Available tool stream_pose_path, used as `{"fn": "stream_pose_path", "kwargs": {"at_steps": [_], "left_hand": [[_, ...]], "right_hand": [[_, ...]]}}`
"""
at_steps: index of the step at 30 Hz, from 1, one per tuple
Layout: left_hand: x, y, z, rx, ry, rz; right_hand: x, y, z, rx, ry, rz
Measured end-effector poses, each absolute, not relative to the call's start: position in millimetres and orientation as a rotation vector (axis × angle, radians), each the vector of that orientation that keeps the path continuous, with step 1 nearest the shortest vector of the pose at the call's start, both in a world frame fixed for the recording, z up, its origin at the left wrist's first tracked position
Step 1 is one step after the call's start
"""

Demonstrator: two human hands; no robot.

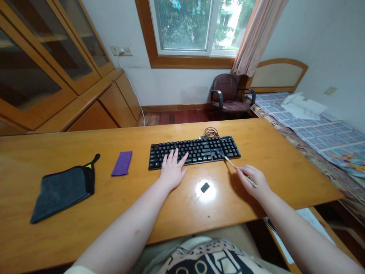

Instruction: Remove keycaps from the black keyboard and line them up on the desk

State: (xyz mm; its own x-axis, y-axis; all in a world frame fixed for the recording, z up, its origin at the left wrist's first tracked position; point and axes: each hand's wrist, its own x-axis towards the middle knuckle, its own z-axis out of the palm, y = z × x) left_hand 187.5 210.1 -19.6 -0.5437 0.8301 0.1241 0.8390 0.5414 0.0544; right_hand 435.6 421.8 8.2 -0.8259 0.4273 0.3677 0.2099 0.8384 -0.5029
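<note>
A black keyboard (196, 150) lies on the wooden table in front of me. My left hand (172, 169) rests with fingers spread over its lower left keys. In my right hand (251, 179) is a slim pale brush (231, 163), pinched between thumb and fingers. Its white tip meets the keyboard's front edge near the arrow keys; the bristles are too small to make out. Between my forearms a small black square (205, 187) sits on the tabletop, in a bright patch of glare.
On the left lie a folded purple cloth (122, 163) and a dark grey cloth pouch (64, 192). Behind the keyboard is its coiled cable (211, 132). An open drawer (310, 232) juts out at lower right. A chair (228, 93) stands beyond the table (114, 213).
</note>
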Motion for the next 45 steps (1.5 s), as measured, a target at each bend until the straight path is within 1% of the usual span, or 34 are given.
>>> {"fn": "stream_pose_path", "kwargs": {"at_steps": [4,6,8,10,13,15,21,26,30,35,45], "left_hand": [[186.7,209.9,-20.8,-1.46,-2.682,-0.173],[186.0,209.9,-21.5,-1.462,-2.677,-0.174],[185.5,209.8,-21.6,-1.464,-2.67,-0.171],[185.5,209.6,-21.1,-1.465,-2.667,-0.164],[186.3,209.4,-19.6,-1.465,-2.674,-0.152],[186.8,209.5,-18.8,-1.465,-2.678,-0.147],[186.0,209.9,-18.6,-1.471,-2.677,-0.157],[185.8,210.5,-16.9,-1.476,-2.701,-0.152],[186.7,210.7,-15.9,-1.474,-2.701,-0.14],[186.7,210.4,-18.4,-1.473,-2.692,-0.155],[187.9,209.9,-18.2,-1.463,-2.687,-0.169]], "right_hand": [[449.0,416.4,10.8,-0.537,-2.396,0.594],[448.9,416.3,7.6,-0.522,-2.378,0.64],[446.7,419.0,1.2,-0.523,-2.409,0.765],[444.9,425.7,-6.8,-0.669,-2.323,0.945],[444.9,443.6,-16.9,-1.015,-1.943,1.182],[445.5,458.4,-20.3,-1.115,-1.77,1.279],[448.0,500.2,-22.8,-1.069,-1.351,1.563],[459.6,520.9,-17.1,-1.074,-1.088,1.527],[456.5,510.8,-7.7,-1.025,-1.107,1.655],[421.9,486.8,6.7,-0.913,-1.137,1.597],[260.8,421.1,39.1,-0.626,-1.562,2.023]]}}
